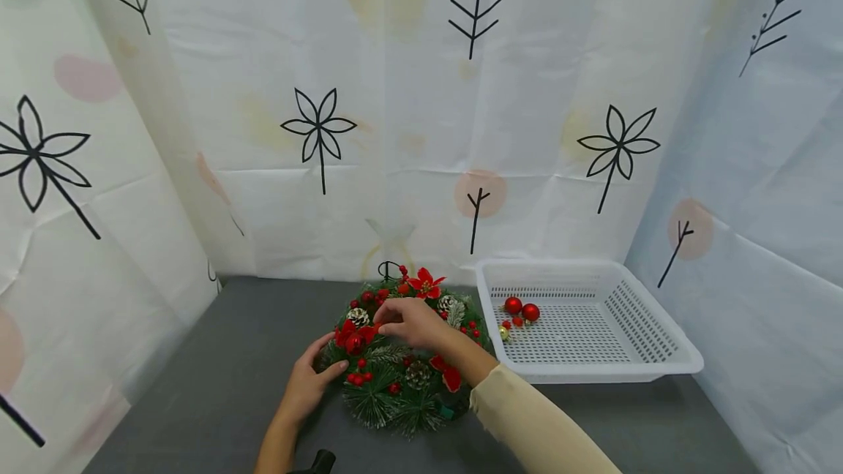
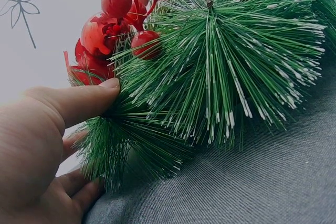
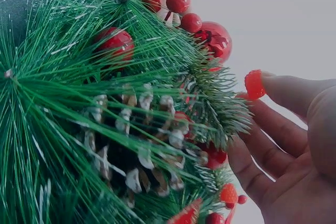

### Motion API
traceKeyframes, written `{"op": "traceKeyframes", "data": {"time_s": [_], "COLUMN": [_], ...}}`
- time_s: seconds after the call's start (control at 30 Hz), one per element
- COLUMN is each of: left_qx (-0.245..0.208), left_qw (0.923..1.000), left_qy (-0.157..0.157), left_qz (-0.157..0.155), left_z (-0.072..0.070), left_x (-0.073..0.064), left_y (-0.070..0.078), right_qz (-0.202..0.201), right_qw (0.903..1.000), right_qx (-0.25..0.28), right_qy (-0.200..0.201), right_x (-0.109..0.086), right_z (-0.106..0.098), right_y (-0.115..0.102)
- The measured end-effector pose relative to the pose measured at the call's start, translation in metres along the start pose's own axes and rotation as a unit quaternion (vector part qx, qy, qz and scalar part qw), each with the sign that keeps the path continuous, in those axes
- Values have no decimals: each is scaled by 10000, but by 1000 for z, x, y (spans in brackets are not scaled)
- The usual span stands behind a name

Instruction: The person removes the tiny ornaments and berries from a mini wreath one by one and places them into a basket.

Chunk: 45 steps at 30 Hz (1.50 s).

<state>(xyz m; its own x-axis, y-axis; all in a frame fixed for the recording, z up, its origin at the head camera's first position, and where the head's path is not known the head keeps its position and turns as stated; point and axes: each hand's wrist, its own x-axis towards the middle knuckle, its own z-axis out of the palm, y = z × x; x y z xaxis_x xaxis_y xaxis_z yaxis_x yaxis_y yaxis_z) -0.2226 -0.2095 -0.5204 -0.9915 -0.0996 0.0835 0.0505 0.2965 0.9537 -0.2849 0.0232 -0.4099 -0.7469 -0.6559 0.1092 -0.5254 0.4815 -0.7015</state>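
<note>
A green Christmas wreath (image 1: 372,397) with red berries, red flowers and pinecones lies on the dark grey table. My left hand (image 1: 308,380) grips its left edge, the thumb on top of the pine needles and the other fingers low at the side, as the left wrist view shows. Over the wreath's middle reaches my right hand (image 1: 415,324). Between its thumb and fingers it pinches a small bumpy red berry (image 3: 254,84), held just above the greenery. A frosted pinecone (image 3: 139,145) sits among the needles near that hand. A shiny red ball (image 2: 102,34) is close by the left thumb.
To the right of the wreath stands a white plastic basket (image 1: 593,370) with several small red and gold ornaments (image 1: 530,311) at its left end. Patterned white cloth (image 1: 395,57) hangs behind and beside the table (image 1: 197,386). A black object (image 1: 323,461) shows by the left wrist.
</note>
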Motion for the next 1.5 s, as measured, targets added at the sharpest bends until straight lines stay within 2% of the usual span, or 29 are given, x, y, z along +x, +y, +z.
{"op": "traceKeyframes", "data": {"time_s": [0.13,0.5,0.7,1.07,1.5], "left_qx": [35,-49,35,98,78], "left_qw": [10000,9999,9999,9998,9999], "left_qy": [-1,17,8,52,31], "left_qz": [6,93,117,170,150], "left_z": [0,0,0,0,0], "left_x": [0,0,1,0,0], "left_y": [-1,-2,-4,-3,-3], "right_qz": [-165,-231,-347,-248,-296], "right_qw": [9999,9988,9983,9987,9984], "right_qx": [30,359,337,273,33], "right_qy": [23,228,312,358,483], "right_x": [-5,-19,-25,-38,-46], "right_z": [-6,-28,-34,-44,-69], "right_y": [0,6,11,14,23]}}
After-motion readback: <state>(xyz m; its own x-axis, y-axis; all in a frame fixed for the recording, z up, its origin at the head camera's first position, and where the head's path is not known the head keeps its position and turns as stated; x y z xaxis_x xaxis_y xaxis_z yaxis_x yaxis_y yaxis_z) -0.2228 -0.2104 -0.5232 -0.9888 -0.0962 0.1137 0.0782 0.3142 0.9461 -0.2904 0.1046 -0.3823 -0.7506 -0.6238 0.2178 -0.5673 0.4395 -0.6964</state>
